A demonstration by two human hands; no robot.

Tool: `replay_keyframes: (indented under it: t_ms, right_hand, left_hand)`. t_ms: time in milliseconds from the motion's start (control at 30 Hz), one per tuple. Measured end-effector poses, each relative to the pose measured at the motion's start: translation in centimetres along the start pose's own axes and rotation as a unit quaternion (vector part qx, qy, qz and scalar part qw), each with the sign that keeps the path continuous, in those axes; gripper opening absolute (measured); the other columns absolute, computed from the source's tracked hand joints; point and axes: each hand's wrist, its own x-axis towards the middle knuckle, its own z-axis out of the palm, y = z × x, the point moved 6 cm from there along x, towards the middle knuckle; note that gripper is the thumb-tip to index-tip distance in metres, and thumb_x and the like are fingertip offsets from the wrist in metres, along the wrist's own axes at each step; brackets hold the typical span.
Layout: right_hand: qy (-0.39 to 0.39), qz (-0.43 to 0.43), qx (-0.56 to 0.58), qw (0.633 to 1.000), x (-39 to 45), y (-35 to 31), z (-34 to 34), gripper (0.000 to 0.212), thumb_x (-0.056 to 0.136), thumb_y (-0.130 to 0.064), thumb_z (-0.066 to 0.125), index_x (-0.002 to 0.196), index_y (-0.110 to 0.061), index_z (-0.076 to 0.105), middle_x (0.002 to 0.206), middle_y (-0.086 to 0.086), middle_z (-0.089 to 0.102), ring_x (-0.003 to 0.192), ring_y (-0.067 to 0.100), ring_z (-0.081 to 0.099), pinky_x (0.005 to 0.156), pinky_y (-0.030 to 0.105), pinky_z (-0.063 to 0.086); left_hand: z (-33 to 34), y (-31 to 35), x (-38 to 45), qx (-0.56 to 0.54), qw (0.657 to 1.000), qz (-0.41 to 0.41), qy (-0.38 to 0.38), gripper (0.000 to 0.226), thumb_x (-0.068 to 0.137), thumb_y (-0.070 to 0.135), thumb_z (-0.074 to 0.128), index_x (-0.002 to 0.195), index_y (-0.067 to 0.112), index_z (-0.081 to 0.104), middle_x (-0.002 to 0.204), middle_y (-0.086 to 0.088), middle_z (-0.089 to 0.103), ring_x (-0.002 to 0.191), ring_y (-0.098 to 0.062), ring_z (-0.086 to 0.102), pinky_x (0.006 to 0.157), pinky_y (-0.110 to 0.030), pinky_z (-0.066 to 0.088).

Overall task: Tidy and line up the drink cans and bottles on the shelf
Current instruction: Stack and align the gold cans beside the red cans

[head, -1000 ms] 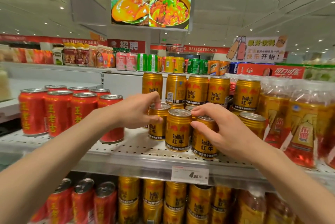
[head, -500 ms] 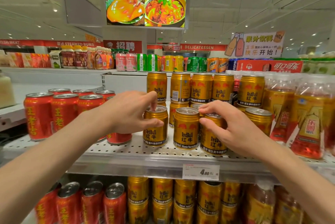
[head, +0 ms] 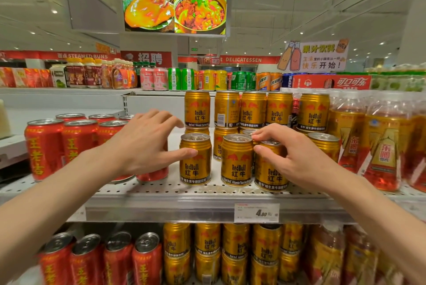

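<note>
Three gold Red Bull cans stand in a front row on the perforated shelf (head: 161, 206). My left hand (head: 143, 144) is spread beside the left gold can (head: 195, 162); only the thumb tip touches its side, and the fingers hover clear of its top. A middle gold can (head: 237, 162) stands free between my hands. My right hand (head: 297, 155) grips the right gold can (head: 270, 171) at its rim, fingers over the lid and thumb on the side. More gold cans (head: 253, 109) are stacked two high behind the row.
Red cans (head: 46, 146) crowd the shelf to the left, partly behind my left arm. Shrink-wrapped tea bottles (head: 380, 141) fill the right side. A price tag (head: 256, 212) hangs on the shelf lip. Gold and red cans (head: 207, 252) fill the shelf below.
My left hand has let go of the left gold can and spread its fingers; the can now stands upright in the front row. My right hand keeps its grip on the right can.
</note>
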Motion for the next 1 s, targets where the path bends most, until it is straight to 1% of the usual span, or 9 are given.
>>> replay_keyframes:
  t_ms: [100,200,367,567,700,800,867,933,1000]
  right_hand:
    - [-0.038,0.013,-0.03,0.999,0.7,-0.6,-0.4,0.034,0.095,-0.05,0.055,0.12,-0.029,0.063,0.124,-0.014,0.063,0.116,0.004,0.056,0.097,0.027,0.049]
    - [-0.072,-0.002,-0.062,0.996,1.9,-2.1,-0.3,0.04,0.092,-0.057,0.056,0.122,-0.03,0.06,0.126,-0.013,0.061,0.116,0.006,0.055,0.1,0.031,0.049]
    - [-0.158,0.007,-0.111,0.981,3.5,-3.5,1.2,0.051,0.087,-0.065,0.061,0.125,-0.031,0.055,0.126,-0.007,0.061,0.112,0.014,0.057,0.095,0.033,0.051]
    - [-0.184,0.02,-0.08,0.98,3.9,-3.5,1.7,0.049,0.085,-0.059,0.067,0.122,-0.031,0.05,0.128,-0.001,0.061,0.112,0.018,0.059,0.089,0.028,0.049]
    - [-0.138,0.019,-0.013,0.99,3.8,-3.5,0.7,0.046,0.082,-0.057,0.071,0.119,-0.033,0.054,0.13,-0.01,0.057,0.117,0.013,0.056,0.086,0.024,0.049]
    - [-0.069,0.021,0.029,0.997,4.5,-3.9,-1.2,0.043,0.079,-0.057,0.072,0.113,-0.036,0.056,0.123,-0.015,0.056,0.115,0.013,0.058,0.093,0.039,0.055]
    - [-0.022,0.022,0.054,0.998,5.4,-4.3,-2.4,0.042,0.079,-0.056,0.073,0.113,-0.036,0.057,0.126,-0.011,0.059,0.117,0.016,0.059,0.096,0.047,0.055]
    - [0.022,0.015,0.073,0.997,6.4,-4.8,-3.0,0.042,0.081,-0.054,0.074,0.114,-0.034,0.059,0.126,-0.008,0.061,0.117,0.016,0.058,0.094,0.041,0.053]
    - [0.052,0.017,0.086,0.995,7.4,-5.4,-3.1,0.041,0.083,-0.052,0.073,0.116,-0.03,0.061,0.124,-0.009,0.06,0.116,0.012,0.056,0.085,0.026,0.048]
  left_hand:
    - [0.1,-1.6,-0.6,-0.001,1.0,-0.025,-0.004,0.11,0.065,0.099,0.018,0.149,0.03,0.034,0.151,0.004,0.043,0.137,-0.015,0.04,0.114,-0.039,0.034]
    - [0.2,-1.8,-0.8,-0.009,1.0,-0.024,-0.003,0.118,0.06,0.101,0.021,0.152,0.028,0.032,0.153,0.004,0.043,0.137,-0.016,0.041,0.113,-0.038,0.035]
    - [0.3,-1.6,-0.9,-0.017,1.0,-0.018,0.004,0.114,0.065,0.095,0.04,0.153,0.023,0.031,0.156,0.003,0.041,0.141,-0.016,0.038,0.116,-0.036,0.031]
    - [0.6,-1.7,-0.8,-0.007,1.0,-0.019,0.003,0.114,0.065,0.095,0.04,0.155,0.025,0.028,0.158,0.003,0.038,0.143,-0.018,0.037,0.118,-0.038,0.03]
    - [0.7,-1.8,-0.8,-0.009,1.0,-0.019,0.003,0.115,0.065,0.095,0.04,0.154,0.025,0.028,0.158,0.003,0.038,0.144,-0.017,0.036,0.118,-0.039,0.029]
    - [0.6,-1.7,-0.8,-0.013,1.0,-0.02,0.009,0.114,0.065,0.095,0.04,0.154,0.024,0.03,0.157,0.004,0.039,0.143,-0.016,0.036,0.118,-0.038,0.029]
    - [0.6,-1.6,-0.8,-0.017,1.0,-0.023,0.012,0.113,0.066,0.094,0.041,0.154,0.024,0.03,0.157,0.004,0.039,0.142,-0.016,0.036,0.118,-0.037,0.028]
    - [0.6,-1.6,-0.8,-0.021,0.999,-0.025,0.013,0.113,0.065,0.094,0.042,0.153,0.024,0.031,0.156,0.004,0.039,0.142,-0.015,0.036,0.118,-0.037,0.028]
    - [0.6,-1.6,-0.7,-0.025,0.999,-0.025,0.016,0.113,0.065,0.095,0.042,0.153,0.025,0.031,0.156,0.005,0.039,0.142,-0.015,0.036,0.118,-0.037,0.028]
